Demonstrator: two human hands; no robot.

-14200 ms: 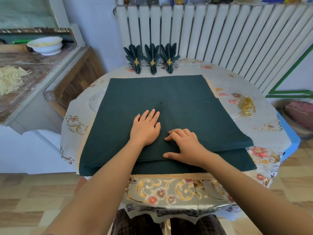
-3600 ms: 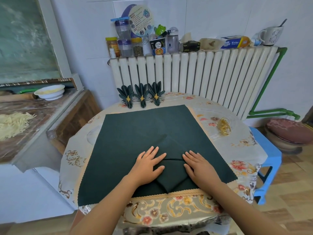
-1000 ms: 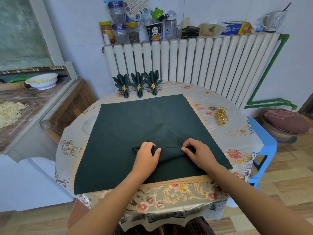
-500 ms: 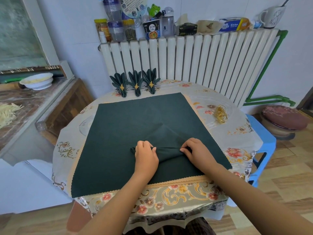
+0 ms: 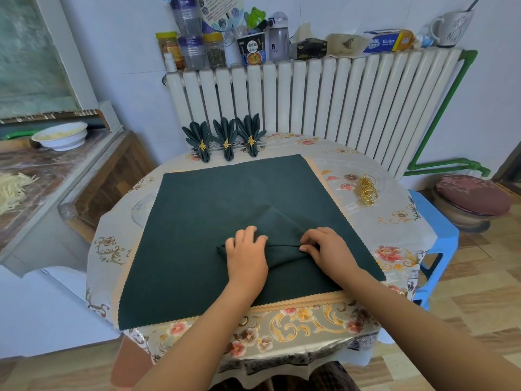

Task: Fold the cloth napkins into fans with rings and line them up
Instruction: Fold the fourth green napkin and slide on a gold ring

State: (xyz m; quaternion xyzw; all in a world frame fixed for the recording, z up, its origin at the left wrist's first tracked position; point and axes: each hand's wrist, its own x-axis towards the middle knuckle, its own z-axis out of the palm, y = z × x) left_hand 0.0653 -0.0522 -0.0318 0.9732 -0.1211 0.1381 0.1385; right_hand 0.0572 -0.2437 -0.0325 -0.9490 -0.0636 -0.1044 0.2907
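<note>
A dark green cloth napkin (image 5: 282,230), folded to a point, lies on a stack of flat green napkins (image 5: 197,221) covering the round table (image 5: 394,221). My left hand (image 5: 246,255) grips the pleated fold at its left end with curled fingers. My right hand (image 5: 324,246) pinches the same fold at its right end. Three finished fan napkins (image 5: 225,138) with gold rings stand in a row at the table's far edge. A pile of gold rings (image 5: 366,190) lies at the right.
A white radiator (image 5: 338,103) with jars and boxes on top stands behind the table. A counter (image 5: 42,179) with a white bowl (image 5: 60,135) is at the left. A blue stool (image 5: 434,238) and a cushioned seat (image 5: 470,196) stand at the right.
Both hands went from pressing flat on the napkin to gathering a narrow pleat near its base. Over the last half second they hold nearly the same grip; the view shifted slightly.
</note>
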